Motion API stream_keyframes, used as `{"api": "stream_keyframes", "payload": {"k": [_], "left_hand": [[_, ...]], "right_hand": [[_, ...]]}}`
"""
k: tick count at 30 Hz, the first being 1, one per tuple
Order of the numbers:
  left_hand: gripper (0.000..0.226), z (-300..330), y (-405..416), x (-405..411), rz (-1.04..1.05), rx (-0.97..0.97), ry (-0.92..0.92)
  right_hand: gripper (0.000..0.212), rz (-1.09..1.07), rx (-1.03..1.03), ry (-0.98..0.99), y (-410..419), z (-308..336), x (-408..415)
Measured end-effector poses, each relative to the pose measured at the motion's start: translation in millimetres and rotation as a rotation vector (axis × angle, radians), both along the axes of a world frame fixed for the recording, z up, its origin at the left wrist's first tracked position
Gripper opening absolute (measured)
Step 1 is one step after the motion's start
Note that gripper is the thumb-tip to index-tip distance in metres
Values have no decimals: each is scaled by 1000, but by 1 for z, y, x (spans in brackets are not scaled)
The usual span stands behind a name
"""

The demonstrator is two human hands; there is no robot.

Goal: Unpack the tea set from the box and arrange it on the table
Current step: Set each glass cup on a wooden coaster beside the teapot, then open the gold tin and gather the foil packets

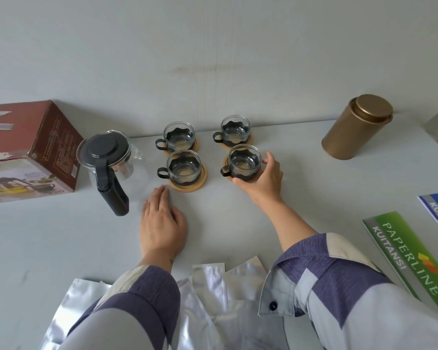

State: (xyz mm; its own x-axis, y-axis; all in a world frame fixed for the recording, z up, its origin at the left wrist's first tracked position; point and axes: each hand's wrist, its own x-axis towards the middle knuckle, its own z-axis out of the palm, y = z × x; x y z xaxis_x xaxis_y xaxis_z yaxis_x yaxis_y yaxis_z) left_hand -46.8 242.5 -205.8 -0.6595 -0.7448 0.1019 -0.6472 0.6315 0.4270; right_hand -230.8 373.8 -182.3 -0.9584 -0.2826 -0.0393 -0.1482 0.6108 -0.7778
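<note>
In the head view, four small clear glass cups in black holders with looped handles are seen on round wooden coasters, set in two rows of two at the far middle of the pale grey table (238,223). The front-right cup (243,161) is clasped around its right side and near edge by the right hand (264,176), the fingers curled on cup and coaster (228,176). Its handle is pointed to 9 o'clock, away from the palm, so any turning or sliding is judged to fall to this hand.

The left hand (161,222) is laid flat and open on the table, nothing held. From it the front-left cup (183,168) lies at 1 o'clock, just beyond the fingertips, and the clear glass teapot with black lid and handle (111,165) at 11 o'clock, its handle pointed to 6 o'clock. The dark red cardboard box (31,150) is at far 9 o'clock.

The set looks nearly arranged.
</note>
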Motion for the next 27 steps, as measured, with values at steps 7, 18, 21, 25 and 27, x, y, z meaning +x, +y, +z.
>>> {"api": "stream_keyframes", "payload": {"k": [7,18,21,25,27], "left_hand": [[53,4,-1,4,-36,32,19],[14,53,82,1,-273,-139,71],[15,76,114,-44,-405,-146,159],[26,99,158,-120,-495,-1,236],[35,103,177,-159,-509,95,234]], "right_hand": [[81,76,86,65,42,3,31],[56,180,227,2,130,79,19],[53,169,248,14,152,101,-8],[48,134,203,108,173,129,-58],[47,127,221,162,179,139,-89]]}}
